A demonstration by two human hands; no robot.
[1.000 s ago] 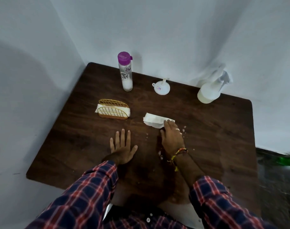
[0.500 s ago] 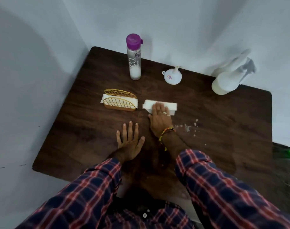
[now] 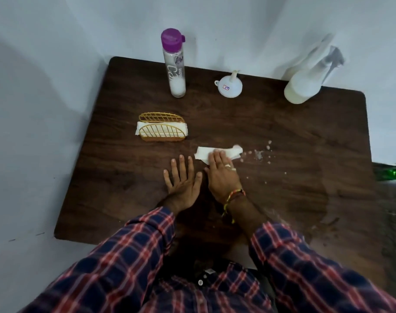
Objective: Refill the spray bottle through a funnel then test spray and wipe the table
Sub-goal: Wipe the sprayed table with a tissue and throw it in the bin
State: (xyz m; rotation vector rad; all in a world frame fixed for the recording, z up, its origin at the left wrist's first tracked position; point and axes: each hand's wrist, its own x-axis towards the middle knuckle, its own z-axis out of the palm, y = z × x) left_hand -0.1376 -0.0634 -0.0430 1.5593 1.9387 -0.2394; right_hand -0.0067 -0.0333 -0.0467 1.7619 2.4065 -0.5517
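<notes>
Dark table (image 3: 305, 136) cornered by walls; hands flat, right hand (image 3: 221, 175) on tissue (image 3: 202, 152).

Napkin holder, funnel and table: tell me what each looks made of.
Napkin holder: thin gold-coloured wire, probably metal, bent into a grid.
Funnel: smooth white plastic, by its faint translucency.
Table: dark wood grain, maybe laminate, with a dull sheen.

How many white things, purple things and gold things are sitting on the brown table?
White: 3, the funnel, the spray bottle and the tissue under the right hand.
Purple: 1, the cap on the clear bottle.
Gold: 1, the napkin holder.
Total: 5
</notes>
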